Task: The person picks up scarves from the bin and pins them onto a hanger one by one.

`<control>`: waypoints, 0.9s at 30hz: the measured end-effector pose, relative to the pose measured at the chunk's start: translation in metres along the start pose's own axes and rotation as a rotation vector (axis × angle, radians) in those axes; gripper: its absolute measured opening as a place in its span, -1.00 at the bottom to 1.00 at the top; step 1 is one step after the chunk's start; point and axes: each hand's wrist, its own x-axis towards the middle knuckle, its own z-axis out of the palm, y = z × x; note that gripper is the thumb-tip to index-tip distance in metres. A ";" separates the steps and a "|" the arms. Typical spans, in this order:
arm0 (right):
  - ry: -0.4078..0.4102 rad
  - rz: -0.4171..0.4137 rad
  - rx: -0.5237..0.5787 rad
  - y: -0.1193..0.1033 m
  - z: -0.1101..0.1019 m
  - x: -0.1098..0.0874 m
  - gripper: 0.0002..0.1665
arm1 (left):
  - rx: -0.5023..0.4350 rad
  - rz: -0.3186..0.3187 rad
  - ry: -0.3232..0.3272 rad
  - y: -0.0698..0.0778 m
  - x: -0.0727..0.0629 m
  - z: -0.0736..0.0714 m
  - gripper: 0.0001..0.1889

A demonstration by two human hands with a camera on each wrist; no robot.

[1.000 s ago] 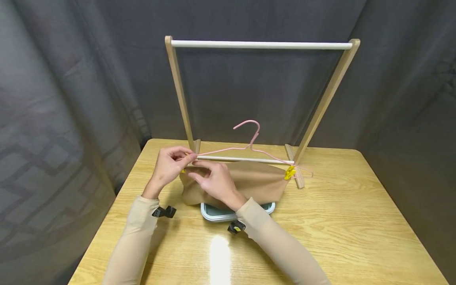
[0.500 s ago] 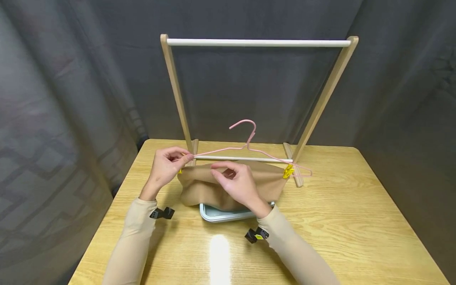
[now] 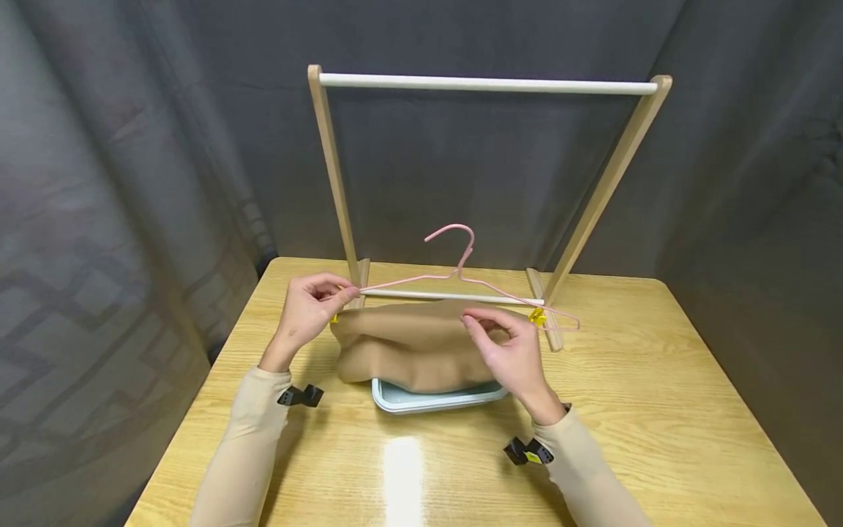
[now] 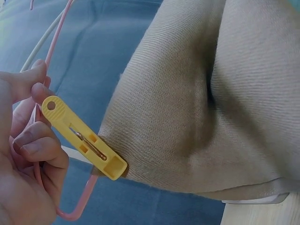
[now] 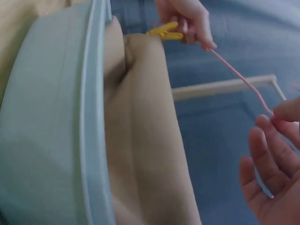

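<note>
My left hand (image 3: 309, 307) pinches the left end of a pink wire hanger (image 3: 421, 277), thumb and fingertips on the wire. A brown cloth (image 3: 402, 344) hangs along the hanger's lower bar. One yellow clothespin (image 4: 84, 140) grips the cloth's corner beside my left fingers, and another yellow clothespin (image 3: 537, 316) sits at the right end, partly behind my right fingers. In front of the cloth's right half is my right hand (image 3: 516, 351), loosely curled with thumb and forefinger close together and nothing seen between them. The hanger's hook points up.
Below the cloth stands a light blue bin (image 3: 435, 402), partly covered by it. Behind is a wooden rack with a white top rail (image 3: 487, 84) and a low white bar (image 3: 454, 296). Grey curtains (image 3: 165, 183) surround the wooden table (image 3: 658, 410).
My right hand has moved rightward from beside my left hand to the cloth's right side. The left hand stays pinching the hanger's left end.
</note>
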 end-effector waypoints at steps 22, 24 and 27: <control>0.311 -0.126 -0.227 0.041 -0.073 0.005 -0.82 | -0.016 0.007 -0.004 -0.006 -0.002 -0.002 -0.95; 0.257 -0.120 -0.228 0.045 -0.072 0.005 -0.82 | -0.014 0.009 -0.008 -0.008 -0.002 -0.002 -0.95; 0.216 -0.125 -0.224 0.054 -0.070 0.005 -0.80 | -0.006 0.012 -0.004 -0.009 -0.002 -0.002 -0.96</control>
